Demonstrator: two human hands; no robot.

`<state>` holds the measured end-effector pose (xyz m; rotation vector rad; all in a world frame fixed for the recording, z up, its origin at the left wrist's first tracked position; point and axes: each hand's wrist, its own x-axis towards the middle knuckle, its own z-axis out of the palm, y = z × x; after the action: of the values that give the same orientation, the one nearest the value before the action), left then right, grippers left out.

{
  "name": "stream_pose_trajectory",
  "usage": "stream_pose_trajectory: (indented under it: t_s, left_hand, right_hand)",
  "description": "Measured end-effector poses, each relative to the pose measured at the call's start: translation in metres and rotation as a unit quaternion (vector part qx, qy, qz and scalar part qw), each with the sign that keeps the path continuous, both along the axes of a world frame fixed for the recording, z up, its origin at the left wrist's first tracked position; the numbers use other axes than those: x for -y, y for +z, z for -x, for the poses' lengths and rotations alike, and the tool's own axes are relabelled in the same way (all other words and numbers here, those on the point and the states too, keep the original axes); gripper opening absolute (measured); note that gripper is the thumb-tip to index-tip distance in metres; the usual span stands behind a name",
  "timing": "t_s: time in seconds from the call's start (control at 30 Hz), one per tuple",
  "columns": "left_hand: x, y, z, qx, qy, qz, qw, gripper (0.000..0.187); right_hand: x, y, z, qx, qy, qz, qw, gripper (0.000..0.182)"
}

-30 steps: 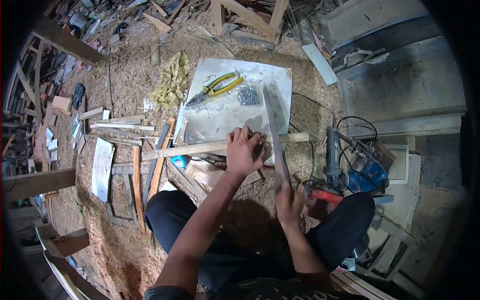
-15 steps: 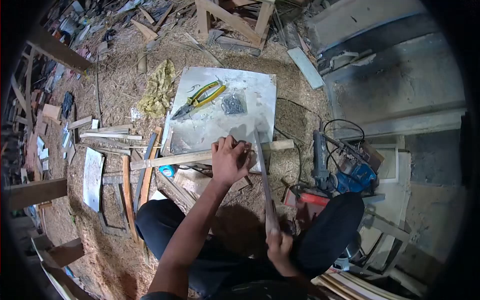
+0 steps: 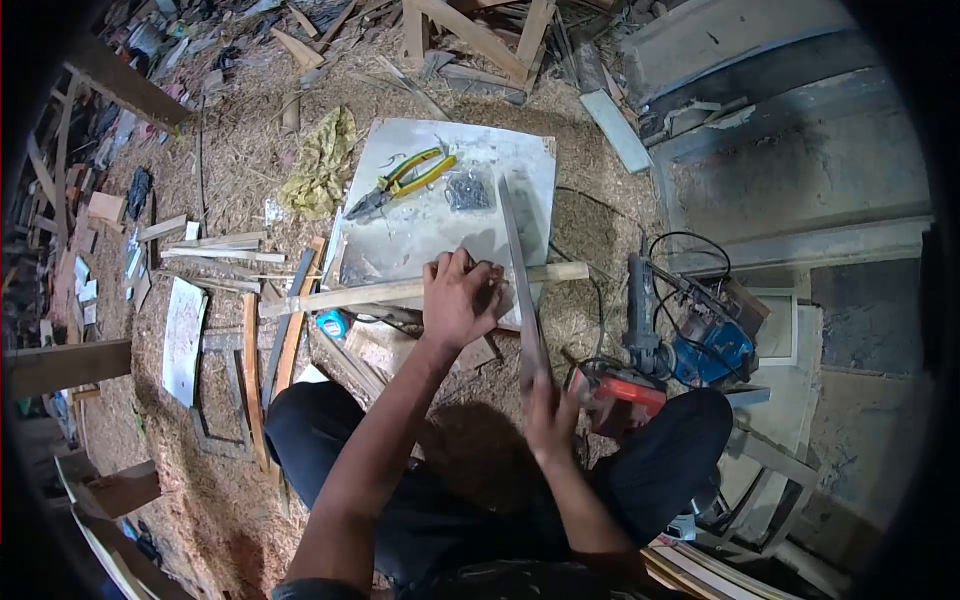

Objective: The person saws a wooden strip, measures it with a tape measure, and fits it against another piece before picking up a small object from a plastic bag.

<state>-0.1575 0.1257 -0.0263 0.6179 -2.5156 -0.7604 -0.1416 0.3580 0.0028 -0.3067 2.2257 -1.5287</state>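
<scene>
My left hand [image 3: 462,302] is closed around a long, pale wooden strip [image 3: 370,293], pressing it across the near edge of a whitish board [image 3: 420,240]. In my right hand [image 3: 548,415] is the handle end of a handsaw [image 3: 520,275]. Its narrow blade crosses the strip just right of my left fingers, tip pointing away from me over the board. On the board lie pliers [image 3: 405,183] with yellow-green handles. Beside them is a small clear bag of dark nails or screws [image 3: 467,190].
A blue tape measure [image 3: 332,322] sits below the strip. To my right are a red power tool [image 3: 622,397] and a blue power tool [image 3: 712,352] with black cords. Crumpled yellowish paper [image 3: 320,165] and wood offcuts [image 3: 225,255] lie on the sawdust-covered floor.
My right hand has pushed the saw forward, away from me, so its tip reaches farther over the board. My left hand stays on the strip.
</scene>
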Motion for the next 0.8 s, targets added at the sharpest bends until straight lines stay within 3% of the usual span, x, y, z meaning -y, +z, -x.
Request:
stream_pose_trajectory:
  t_s: [0.07, 0.1, 0.17, 0.27, 0.4, 0.63, 0.77, 0.8]
  left_hand:
    - [0.000, 0.002, 0.000, -0.004, 0.000, 0.003, 1.000, 0.027]
    - [0.000, 0.001, -0.001, -0.004, 0.001, 0.005, 1.000, 0.027]
    - [-0.001, -0.002, 0.000, 0.001, 0.002, 0.023, 1.000, 0.027]
    - [-0.012, 0.003, 0.002, -0.003, -0.017, 0.003, 1.000, 0.027]
    - [-0.016, 0.002, 0.015, -0.019, -0.007, -0.017, 1.000, 0.024]
    - [-0.033, 0.003, 0.028, 0.010, -0.109, -0.023, 0.994, 0.038]
    - [-0.026, -0.003, 0.038, 0.023, -0.094, 0.011, 0.995, 0.052]
    - [-0.026, -0.003, 0.038, 0.021, -0.094, 0.011, 0.995, 0.045]
  right_hand:
    - [0.018, 0.010, 0.019, 0.062, 0.029, -0.016, 0.998, 0.044]
    - [0.003, 0.014, 0.004, -0.021, 0.038, -0.049, 0.998, 0.046]
    - [-0.036, 0.023, -0.029, 0.037, 0.018, -0.029, 0.999, 0.046]
    - [-0.064, 0.017, -0.038, 0.030, 0.001, -0.013, 0.999, 0.046]
    - [-0.053, 0.016, -0.031, 0.036, -0.013, 0.006, 0.999, 0.047]
    - [-0.088, 0.007, -0.040, 0.061, -0.061, 0.063, 0.994, 0.046]
    - [-0.071, 0.002, -0.034, 0.062, -0.078, 0.093, 0.991, 0.045]
    - [-0.069, 0.003, -0.032, 0.061, -0.080, 0.095, 0.990, 0.045]
